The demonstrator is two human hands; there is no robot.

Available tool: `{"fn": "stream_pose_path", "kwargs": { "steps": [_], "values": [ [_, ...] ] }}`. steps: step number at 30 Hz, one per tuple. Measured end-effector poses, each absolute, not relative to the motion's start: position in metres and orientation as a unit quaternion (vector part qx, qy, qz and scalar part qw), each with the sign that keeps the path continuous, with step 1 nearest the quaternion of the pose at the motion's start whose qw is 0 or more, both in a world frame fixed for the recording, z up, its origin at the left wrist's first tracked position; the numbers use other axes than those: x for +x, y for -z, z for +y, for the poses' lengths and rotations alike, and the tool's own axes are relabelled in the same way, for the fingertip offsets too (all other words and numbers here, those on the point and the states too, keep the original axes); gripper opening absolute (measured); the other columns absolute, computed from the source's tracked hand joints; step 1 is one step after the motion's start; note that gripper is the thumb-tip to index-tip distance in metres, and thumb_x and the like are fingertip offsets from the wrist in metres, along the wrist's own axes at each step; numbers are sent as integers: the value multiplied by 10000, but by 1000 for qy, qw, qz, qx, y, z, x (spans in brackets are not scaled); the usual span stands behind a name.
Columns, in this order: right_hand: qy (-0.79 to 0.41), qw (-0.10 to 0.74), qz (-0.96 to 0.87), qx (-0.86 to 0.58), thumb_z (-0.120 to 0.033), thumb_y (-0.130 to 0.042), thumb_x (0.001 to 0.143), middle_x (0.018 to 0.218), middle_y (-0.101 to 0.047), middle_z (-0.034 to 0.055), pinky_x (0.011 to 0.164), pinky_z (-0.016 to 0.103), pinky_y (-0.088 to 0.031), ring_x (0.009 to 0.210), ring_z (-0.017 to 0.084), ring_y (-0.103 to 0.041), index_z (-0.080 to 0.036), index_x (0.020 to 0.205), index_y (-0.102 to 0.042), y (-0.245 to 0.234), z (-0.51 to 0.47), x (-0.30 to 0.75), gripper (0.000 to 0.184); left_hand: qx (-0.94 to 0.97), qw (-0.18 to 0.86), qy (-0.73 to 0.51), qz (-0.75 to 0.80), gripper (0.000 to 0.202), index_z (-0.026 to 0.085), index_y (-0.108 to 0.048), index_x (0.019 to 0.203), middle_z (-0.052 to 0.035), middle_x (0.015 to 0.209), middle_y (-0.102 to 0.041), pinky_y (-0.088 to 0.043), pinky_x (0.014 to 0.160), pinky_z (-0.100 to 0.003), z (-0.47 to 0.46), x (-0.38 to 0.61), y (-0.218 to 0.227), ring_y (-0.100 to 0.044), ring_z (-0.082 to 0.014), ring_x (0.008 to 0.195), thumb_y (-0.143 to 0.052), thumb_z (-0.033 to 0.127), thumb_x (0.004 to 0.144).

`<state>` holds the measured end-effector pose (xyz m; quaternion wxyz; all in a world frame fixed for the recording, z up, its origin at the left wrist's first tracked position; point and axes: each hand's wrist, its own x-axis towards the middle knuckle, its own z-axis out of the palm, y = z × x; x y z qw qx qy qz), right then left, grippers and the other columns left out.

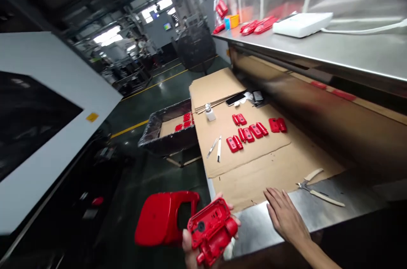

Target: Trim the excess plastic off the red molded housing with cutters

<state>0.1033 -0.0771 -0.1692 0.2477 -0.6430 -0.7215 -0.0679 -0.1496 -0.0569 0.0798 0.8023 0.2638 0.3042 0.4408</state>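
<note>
My left hand (188,247) is wrapped round a red moulded plastic housing (211,228), its hollow inner side facing up, with a black round spot inside. It is held in front of the table's near left corner. My right hand (286,214) lies palm down with fingers stretched over the metal table edge, holding nothing. To its right rest pliers (313,186) with cream handles, spread apart. Further back on the cardboard lie several red plastic housings (247,134) of the same sort. A slim white-handled blade (219,149) and metal tweezers (212,148) sit left of them.
A small pump bottle (210,112), a phone (235,99) and stacked cardboard (216,86) are at the far end. Left of the table stand a red stool (159,218) and a black-lined bin (152,135) with red parts. A metal shelf (356,54) overhangs the right, bearing a white device (302,24).
</note>
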Motion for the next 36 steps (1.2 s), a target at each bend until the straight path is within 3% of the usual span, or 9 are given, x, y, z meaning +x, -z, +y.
{"fn": "stream_pose_path", "kwargs": {
  "steps": [3, 5, 8, 11, 17, 21, 29, 31, 36],
  "values": [
    [103, 226, -686, -684, -324, -422, 1008, 1451, -527, 113, 1177, 494, -285, 1353, 271, -457, -116, 1407, -496, 171, -78, 103, 456, 452, 731, -352, 371, 952, 248, -483, 1459, -163, 1468, -521, -315, 1171, -536, 39, -184, -46, -487, -410, 1325, -843, 590, 647],
    [122, 209, -663, -709, -307, -431, 1000, 1459, -511, 139, 1168, 500, -289, 1358, 286, -448, -87, 1412, -486, 171, -79, 101, 470, 495, 714, -317, 380, 955, 234, -461, 1467, -172, 1470, -519, -240, 1202, -566, 101, -187, -33, -483, -390, 1334, -909, 376, 635],
    [133, 186, -653, -722, -278, -430, 993, 1469, -500, 136, 1143, 480, -333, 1361, 279, -448, -86, 1405, -494, 170, -79, 98, 459, 443, 788, -308, 296, 858, 179, -512, 1422, -202, 1414, -563, -348, 1132, -626, 163, -171, -35, -564, -420, 1245, -728, 638, 730],
    [129, 168, -656, -724, -273, -430, 994, 1486, -491, 104, 1111, 457, -396, 1370, 262, -447, -120, 1409, -498, 166, -79, 98, 447, 392, 843, -309, 199, 980, 175, -560, 1380, -205, 1352, -615, -456, 1034, -643, 180, -153, -48, -608, -451, 1178, -580, 848, 667],
    [109, 143, -652, -737, -271, -445, 987, 1504, -480, 78, 1075, 468, -476, 1374, 260, -454, -154, 1435, -482, 159, -79, 97, 464, 284, 907, -309, 22, 713, 230, -656, 1287, -159, 1232, -702, -576, 914, -521, 175, -134, -60, -682, -379, 1085, -651, 715, 764],
    [94, 137, -645, -745, -261, -460, 970, 1507, -475, 81, 1077, 468, -491, 1377, 262, -451, -161, 1439, -479, 158, -79, 96, 480, 274, 916, -294, -7, 756, 214, -641, 1307, -178, 1194, -713, -580, 895, -531, 179, -131, -67, -701, -378, 1034, -628, 742, 765],
    [84, 145, -644, -747, -272, -451, 968, 1475, -504, 108, 1063, 468, -502, 1347, 280, -484, -168, 1409, -511, 160, -81, 98, 458, 263, 919, -294, -8, 869, 219, -556, 1397, -159, 1263, -684, -577, 852, -383, 184, -135, -74, -680, -334, 1086, -656, 760, 725],
    [88, 149, -644, -745, -280, -454, 968, 1466, -511, 116, 1052, 472, -507, 1337, 287, -494, -164, 1404, -515, 161, -82, 98, 455, 254, 920, -297, 30, 950, 219, -541, 1412, -161, 1314, -653, -563, 865, -398, 183, -138, -74, -651, -362, 1133, -663, 803, 674],
    [101, 146, -651, -738, -288, -460, 965, 1463, -512, 107, 1038, 465, -512, 1326, 284, -501, -162, 1397, -513, 164, -81, 100, 453, 270, 912, -307, 38, 1007, 237, -515, 1433, -189, 1334, -625, -547, 883, -569, 182, -141, -75, -606, -457, 1161, -655, 831, 632]
  ]
}}
